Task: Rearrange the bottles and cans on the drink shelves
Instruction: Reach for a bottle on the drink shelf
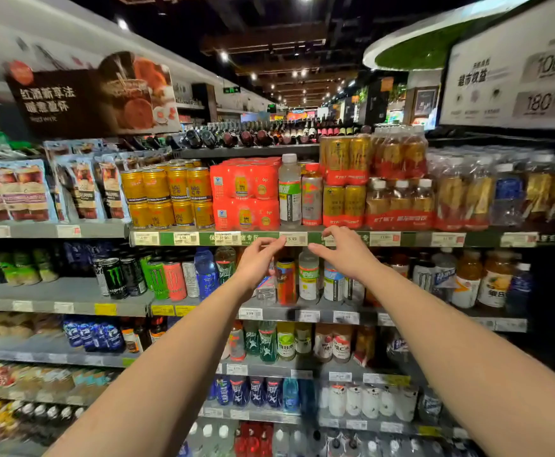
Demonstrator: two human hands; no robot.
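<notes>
1. Your left hand (259, 262) is raised to the green-and-white price rail (223, 239) of the upper drink shelf. Its fingers are loosely curled and empty, with the fingertips (277, 243) at the rail's lower edge.
2. The clear plastic bottle with the white cap and green label (289, 189) stands upright on that shelf, just above and slightly right of your left hand. Its long axis is vertical.
3. The plastic bottle with the red cap and red-and-silver label (312, 194) stands upright touching its right side, directly above the gap between your hands.
4. Your right hand (343, 250) is spread open and holds nothing, its fingertips touching the rail just right of the red-capped bottle's base.
5. Both bottles lie up and farther in from your hands, and I judge each hand about equally near its own bottle: reach up over the rail, not forward.
</notes>
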